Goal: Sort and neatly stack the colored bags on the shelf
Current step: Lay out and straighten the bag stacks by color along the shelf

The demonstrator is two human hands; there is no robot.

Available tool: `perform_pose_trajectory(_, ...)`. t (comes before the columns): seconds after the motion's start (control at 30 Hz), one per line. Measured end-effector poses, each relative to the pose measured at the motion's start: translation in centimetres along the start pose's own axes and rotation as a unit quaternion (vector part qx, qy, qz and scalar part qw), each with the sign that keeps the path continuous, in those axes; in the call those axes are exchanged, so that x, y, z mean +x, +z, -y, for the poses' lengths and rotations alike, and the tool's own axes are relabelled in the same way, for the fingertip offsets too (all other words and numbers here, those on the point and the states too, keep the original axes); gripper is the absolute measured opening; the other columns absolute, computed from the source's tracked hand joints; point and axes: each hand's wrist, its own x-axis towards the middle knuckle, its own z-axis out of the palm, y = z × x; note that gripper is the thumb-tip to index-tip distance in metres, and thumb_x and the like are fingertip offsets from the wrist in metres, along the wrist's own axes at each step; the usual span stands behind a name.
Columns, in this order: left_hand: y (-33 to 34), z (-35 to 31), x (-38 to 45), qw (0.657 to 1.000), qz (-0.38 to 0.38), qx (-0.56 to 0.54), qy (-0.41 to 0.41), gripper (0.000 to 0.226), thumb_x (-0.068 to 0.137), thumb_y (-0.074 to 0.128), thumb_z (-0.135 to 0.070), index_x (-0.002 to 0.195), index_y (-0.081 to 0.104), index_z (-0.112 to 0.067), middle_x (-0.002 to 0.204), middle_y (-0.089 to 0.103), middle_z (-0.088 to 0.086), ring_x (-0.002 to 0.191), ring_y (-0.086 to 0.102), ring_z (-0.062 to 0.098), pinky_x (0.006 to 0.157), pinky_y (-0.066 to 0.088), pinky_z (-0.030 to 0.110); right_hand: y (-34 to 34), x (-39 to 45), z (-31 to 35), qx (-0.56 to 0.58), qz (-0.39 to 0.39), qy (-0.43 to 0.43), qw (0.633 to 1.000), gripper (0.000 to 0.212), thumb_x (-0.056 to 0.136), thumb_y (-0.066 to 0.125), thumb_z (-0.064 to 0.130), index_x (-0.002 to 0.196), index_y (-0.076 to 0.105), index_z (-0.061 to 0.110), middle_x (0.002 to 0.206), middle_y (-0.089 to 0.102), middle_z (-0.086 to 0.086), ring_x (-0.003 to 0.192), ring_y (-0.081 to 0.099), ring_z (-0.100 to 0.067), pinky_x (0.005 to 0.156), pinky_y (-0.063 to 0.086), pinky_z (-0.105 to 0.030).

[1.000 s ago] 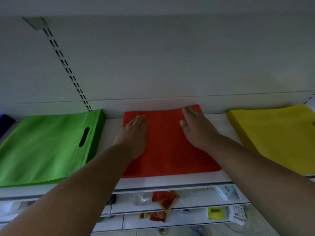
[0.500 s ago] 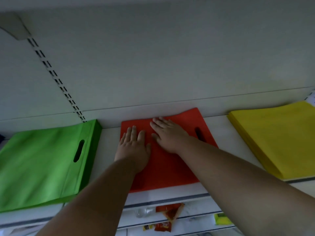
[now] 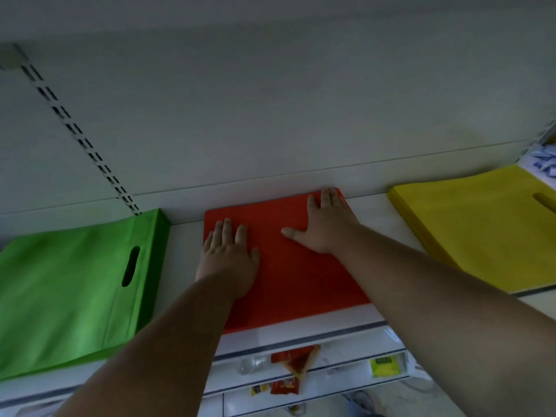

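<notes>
A stack of red bags (image 3: 288, 275) lies flat in the middle of the white shelf (image 3: 304, 332), its back edge near the wall. My left hand (image 3: 228, 257) presses flat on the stack's left side with straight fingers. Spread flat, my right hand (image 3: 325, 227) rests on the back right corner, covering the handle cutout. A green bag stack (image 3: 72, 293) with an oval handle hole lies to the left. On the right lies a yellow bag stack (image 3: 481, 233).
A slotted upright rail (image 3: 81, 139) runs up the back wall at left. Lower shelves hold small red packets (image 3: 296, 361) and a yellow-green packet (image 3: 384, 366). White printed items (image 3: 544, 164) sit at the far right.
My right hand has slid from the stack's middle back to the right rear corner, covering the handle hole again. My left hand stays pressed on the left side.
</notes>
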Motion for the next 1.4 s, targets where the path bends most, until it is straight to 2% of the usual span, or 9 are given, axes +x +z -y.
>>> perform_pose_trajectory(0.13, 0.0, 0.0, -0.2, 1.0, 0.001, 0.006, 0.004, 0.066, 0.099, 0.022, -0.051, 0.156, 0.009, -0.02, 0.164, -0.001, 0.013, 0.151, -0.005, 0.026, 0.122, 0.001, 0.039, -1.4, -2.1, -0.6, 0.009, -0.038, -0.022, 0.999, 0.091, 0.093, 0.023, 0.069, 0.153, 0.009, 0.001, 0.16, 0.002, -0.024, 0.149, 0.0, -0.033, 0.121, 0.006, -0.044)
perform_pose_trajectory(0.27, 0.0, 0.1, -0.2, 1.0, 0.003, 0.011, 0.004, 0.067, 0.099, 0.022, -0.051, 0.156, 0.008, -0.019, 0.164, -0.001, 0.013, 0.151, -0.006, 0.026, 0.122, 0.0, 0.039, 1.1, -7.1, 2.0, 0.028, -0.08, -0.142, 0.986, 0.07, 0.099, 0.024, 0.053, 0.154, 0.015, 0.01, 0.162, 0.005, -0.018, 0.149, 0.004, -0.03, 0.121, 0.003, -0.041)
perform_pose_trajectory(0.4, -0.1, -0.1, -0.2, 1.0, 0.007, 0.006, 0.003, 0.067, 0.099, 0.024, -0.051, 0.156, 0.01, -0.019, 0.164, -0.001, 0.014, 0.151, -0.006, 0.027, 0.123, 0.0, 0.04, 4.0, -8.7, 2.5, 0.021, -0.053, -0.162, 0.985, 0.086, 0.084, -0.001, 0.066, 0.156, 0.008, 0.018, 0.163, 0.002, -0.014, 0.15, -0.002, -0.026, 0.12, -0.002, -0.038)
perform_pose_trajectory(0.6, -1.1, -0.5, -3.9, 0.995, -0.062, 0.014, 0.08, 0.062, 0.099, 0.029, -0.044, 0.154, 0.02, -0.018, 0.164, 0.005, 0.011, 0.151, -0.001, 0.024, 0.123, 0.0, 0.038, 4.5, -8.6, 2.6, 0.034, -0.048, -0.154, 0.986, 0.092, 0.077, -0.006, 0.066, 0.156, 0.004, 0.021, 0.163, -0.004, -0.01, 0.15, -0.008, -0.022, 0.121, -0.005, -0.037)
perform_pose_trajectory(0.73, -0.2, -0.3, -7.4, 0.996, 0.004, 0.025, 0.085, 0.08, 0.086, -0.006, -0.063, 0.156, 0.004, -0.027, 0.164, -0.007, 0.007, 0.151, -0.009, 0.021, 0.122, -0.004, 0.035, 4.0, -8.7, 2.8, 0.017, -0.029, -0.155, 0.987, 0.076, 0.096, 0.015, 0.062, 0.156, 0.0, 0.018, 0.162, -0.009, -0.011, 0.149, -0.011, -0.024, 0.121, -0.004, -0.039)
perform_pose_trajectory(0.83, 0.3, 0.1, -7.1, 0.997, -0.007, 0.013, 0.075, 0.088, 0.078, -0.013, -0.065, 0.156, 0.003, -0.029, 0.164, -0.006, 0.006, 0.15, -0.01, 0.019, 0.122, -0.005, 0.035, 2.4, -8.5, 2.0, -0.028, 0.0, -0.176, 0.984, 0.08, 0.096, 0.023, 0.065, 0.156, -0.002, 0.019, 0.162, -0.01, -0.011, 0.149, -0.012, -0.024, 0.121, -0.004, -0.039)
perform_pose_trajectory(0.97, 0.6, 0.1, -7.3, 0.997, -0.003, 0.025, 0.074, 0.086, 0.079, -0.013, -0.065, 0.156, 0.0, -0.03, 0.164, -0.009, 0.005, 0.15, -0.012, 0.019, 0.122, -0.004, 0.036, 1.3, -9.0, -2.2, -0.076, -0.041, -0.182, 0.98, 0.096, 0.086, 0.026, 0.078, 0.154, -0.01, 0.02, 0.159, -0.021, -0.013, 0.147, -0.022, -0.025, 0.12, -0.009, -0.038)
perform_pose_trajectory(1.2, 0.4, -0.1, -7.3, 0.998, 0.006, 0.01, 0.062, 0.085, 0.083, -0.005, -0.067, 0.156, 0.003, -0.024, 0.164, -0.007, 0.002, 0.15, -0.012, 0.015, 0.122, -0.006, 0.033, 3.4, -9.1, -4.3, 0.048, -0.042, -0.13, 0.989, 0.115, 0.074, 0.026, 0.089, 0.152, -0.018, 0.017, 0.156, -0.032, -0.007, 0.144, -0.028, -0.019, 0.116, -0.009, -0.032)
perform_pose_trajectory(1.4, -1.0, -0.5, -6.7, 0.996, 0.059, 0.032, 0.065, 0.068, 0.099, 0.02, -0.057, 0.156, 0.007, -0.021, 0.164, -0.007, 0.007, 0.151, -0.008, 0.021, 0.123, -0.002, 0.037, 0.6, -9.2, -4.3, 0.121, -0.014, -0.128, 0.984, 0.105, 0.082, 0.045, 0.076, 0.155, -0.006, 0.023, 0.161, -0.02, -0.005, 0.148, -0.017, -0.016, 0.12, 0.006, -0.037)
